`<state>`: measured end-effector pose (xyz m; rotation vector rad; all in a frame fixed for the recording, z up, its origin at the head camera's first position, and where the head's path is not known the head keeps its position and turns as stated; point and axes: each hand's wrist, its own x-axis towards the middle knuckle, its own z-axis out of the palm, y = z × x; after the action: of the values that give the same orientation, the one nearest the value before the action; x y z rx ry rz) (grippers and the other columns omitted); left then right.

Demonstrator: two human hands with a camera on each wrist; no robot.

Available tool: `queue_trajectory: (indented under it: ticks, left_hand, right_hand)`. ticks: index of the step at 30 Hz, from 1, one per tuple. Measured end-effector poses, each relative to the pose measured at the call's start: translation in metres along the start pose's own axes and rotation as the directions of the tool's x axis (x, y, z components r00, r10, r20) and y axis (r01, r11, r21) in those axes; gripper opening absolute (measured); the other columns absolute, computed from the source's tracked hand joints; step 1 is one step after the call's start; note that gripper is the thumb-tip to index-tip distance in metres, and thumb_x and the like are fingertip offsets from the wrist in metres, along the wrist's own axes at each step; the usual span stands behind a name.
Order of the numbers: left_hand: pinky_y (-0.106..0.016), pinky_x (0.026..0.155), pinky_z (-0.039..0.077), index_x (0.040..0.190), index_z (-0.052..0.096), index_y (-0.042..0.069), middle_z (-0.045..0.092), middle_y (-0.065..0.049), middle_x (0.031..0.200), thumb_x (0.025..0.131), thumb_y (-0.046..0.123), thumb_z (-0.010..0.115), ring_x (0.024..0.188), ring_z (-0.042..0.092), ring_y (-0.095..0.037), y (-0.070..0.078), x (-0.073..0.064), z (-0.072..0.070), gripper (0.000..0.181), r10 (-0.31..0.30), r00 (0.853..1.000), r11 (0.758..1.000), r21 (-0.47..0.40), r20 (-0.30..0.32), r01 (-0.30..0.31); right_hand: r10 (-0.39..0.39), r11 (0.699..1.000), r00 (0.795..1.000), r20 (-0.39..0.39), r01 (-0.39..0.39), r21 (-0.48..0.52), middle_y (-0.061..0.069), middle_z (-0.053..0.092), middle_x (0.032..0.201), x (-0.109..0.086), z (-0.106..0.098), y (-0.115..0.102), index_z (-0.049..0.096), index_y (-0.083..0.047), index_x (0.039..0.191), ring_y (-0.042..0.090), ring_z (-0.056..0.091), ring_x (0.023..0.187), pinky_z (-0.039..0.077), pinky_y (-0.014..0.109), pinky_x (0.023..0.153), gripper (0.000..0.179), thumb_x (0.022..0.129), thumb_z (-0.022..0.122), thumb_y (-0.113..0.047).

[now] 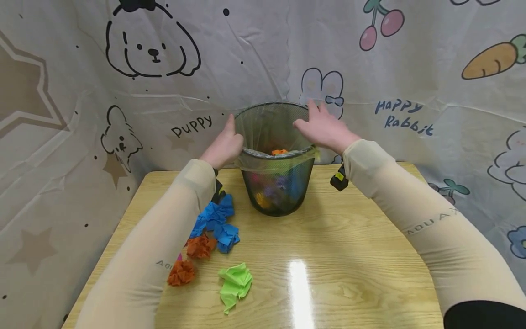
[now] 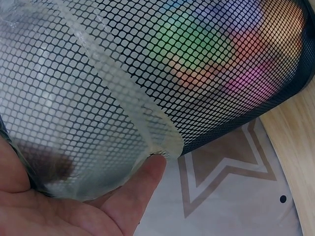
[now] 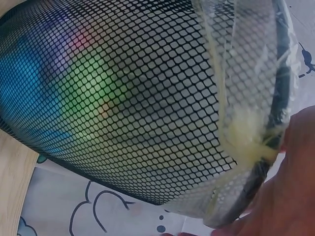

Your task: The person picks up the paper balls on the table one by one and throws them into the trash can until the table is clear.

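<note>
A black mesh wastebasket [image 1: 275, 201] stands at the back of the table. A thin, see-through yellowish bin liner [image 1: 267, 163] is folded over its rim. Colourful crumpled paper shows through the mesh, and an orange paper ball [image 1: 279, 151] is visible inside. My left hand [image 1: 223, 145] holds the liner at the left rim; in the left wrist view one fingertip [image 2: 156, 164] touches the liner's folded edge. At the right rim my right hand [image 1: 326, 128] grips the liner, thumb over the inner side. In the right wrist view its fingers are partly hidden behind the rim, near a bunched yellow knot [image 3: 246, 137].
Left of the wastebasket lie crumpled blue papers [image 1: 225, 235], orange-brown paper balls [image 1: 181, 273] and a bit of pink paper, partly hidden by the left sleeve. A light green paper [image 1: 235, 285] lies nearer the front. A printed curtain [image 1: 246, 55] hangs close behind the wooden table [image 1: 349, 256].
</note>
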<state>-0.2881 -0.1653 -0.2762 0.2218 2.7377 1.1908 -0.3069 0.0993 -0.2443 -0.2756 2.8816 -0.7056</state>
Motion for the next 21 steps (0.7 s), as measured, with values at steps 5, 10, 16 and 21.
queue_trajectory:
  ticks: [5,10,16,21]
  left_hand:
    - [-0.04,0.125,0.004,0.16,-0.024,0.014,-0.019,-0.007,0.169,0.106,0.017,0.02,0.155,-0.007,-0.02,0.0,0.001,0.001,0.069,-0.003,1.0,1.0,-0.014,0.002,0.003]
    - [-0.038,0.122,0.021,0.159,-0.026,0.017,-0.021,-0.005,0.169,0.106,0.017,0.019,0.154,0.018,-0.019,0.003,0.001,0.002,0.069,-0.012,1.0,0.999,-0.031,0.006,0.012]
    - [-0.038,0.061,0.04,0.159,-0.027,0.018,-0.016,-0.007,0.17,0.106,0.018,0.021,0.05,0.028,-0.014,0.007,0.003,0.009,0.071,-0.039,0.999,0.997,-0.07,0.005,0.039]
    - [-0.045,0.094,0.041,0.158,-0.028,0.017,-0.017,-0.008,0.169,0.105,0.018,0.021,0.099,0.054,-0.028,0.007,0.003,0.011,0.072,-0.021,1.0,0.998,-0.06,-0.006,0.02]
  right_hand:
    - [0.058,0.998,0.997,0.043,-0.058,0.001,0.019,-0.005,0.17,-0.002,0.001,-0.003,-0.021,-0.015,0.161,0.042,0.007,0.154,0.011,0.065,0.12,0.09,0.1,0.029,-0.058]
    - [0.072,0.997,0.996,0.05,-0.072,0.003,0.021,-0.007,0.169,-0.004,0.004,-0.004,-0.023,-0.015,0.16,0.043,0.008,0.154,0.017,0.06,0.121,0.094,0.099,0.031,-0.063]
    - [0.08,0.997,0.997,0.005,-0.08,-0.012,0.021,-0.008,0.169,-0.003,0.012,0.003,-0.023,-0.014,0.16,0.046,0.017,0.151,0.024,0.06,0.118,0.094,0.1,0.034,-0.059]
    - [0.099,0.995,0.995,-0.022,-0.099,0.001,0.018,-0.007,0.17,-0.001,0.015,0.006,-0.023,-0.011,0.159,0.041,0.012,0.153,0.018,0.056,0.122,0.089,0.102,0.029,-0.055]
